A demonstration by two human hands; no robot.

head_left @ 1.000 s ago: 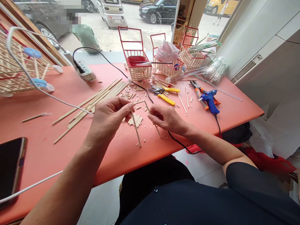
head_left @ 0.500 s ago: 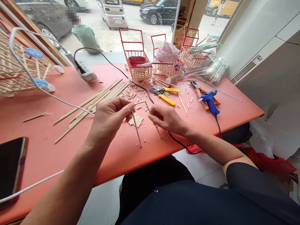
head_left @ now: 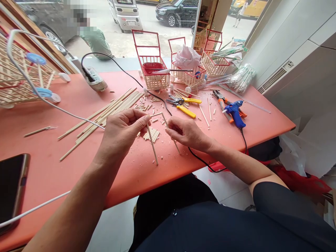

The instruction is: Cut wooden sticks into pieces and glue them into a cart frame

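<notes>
A U-shaped frame of thin wooden sticks (head_left: 152,144) is held between my two hands above the pink table (head_left: 126,175). My left hand (head_left: 126,129) pinches one corner of it between thumb and fingers. On the other side, my right hand (head_left: 185,131) has its fingers closed round the second long stick, a little below its corner. Both long sticks point down toward me, joined by a short crosspiece at the far end. Just behind the frame lie a row of short cut sticks (head_left: 151,135) and small scraps. A bundle of long sticks (head_left: 105,115) rests left of them.
Yellow-handled wire strippers (head_left: 185,106), a blue glue gun (head_left: 235,113) and orange-handled pliers (head_left: 222,101) lie to the right. Small stick-built carts (head_left: 156,81) stand at the back. A phone (head_left: 13,190) is at left; white and black cables (head_left: 123,72) cross the table.
Almost nothing differs. The view has shifted very slightly, and both hands keep their hold on the stick frame.
</notes>
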